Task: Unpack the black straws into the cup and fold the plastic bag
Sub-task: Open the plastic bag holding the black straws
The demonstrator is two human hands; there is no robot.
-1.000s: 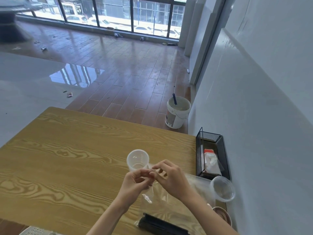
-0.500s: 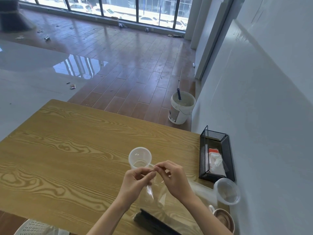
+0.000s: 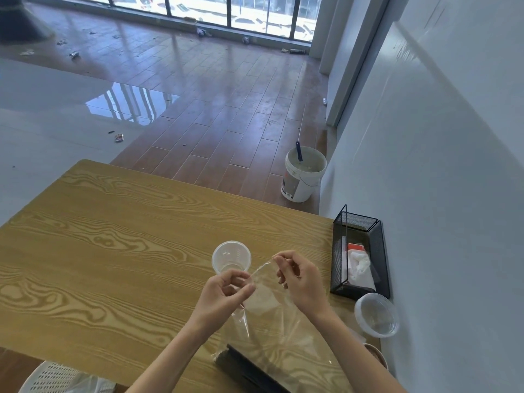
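A clear plastic bag lies on the wooden table, its mouth lifted toward the far side. My left hand pinches one side of the mouth and my right hand pinches the other, with the two sides pulled apart. A bundle of black straws lies inside the bag's near end, at the table's front edge. An empty translucent cup stands upright just beyond my left hand.
A black mesh holder with tissues stands against the white wall at the right. A clear lid or bowl lies in front of it, and a brown cup shows below that. A white bucket stands on the floor beyond the table.
My hands were together at the bag's mouth; now they have drawn apart and the mouth is spread between them. The camera has tilted down slightly.
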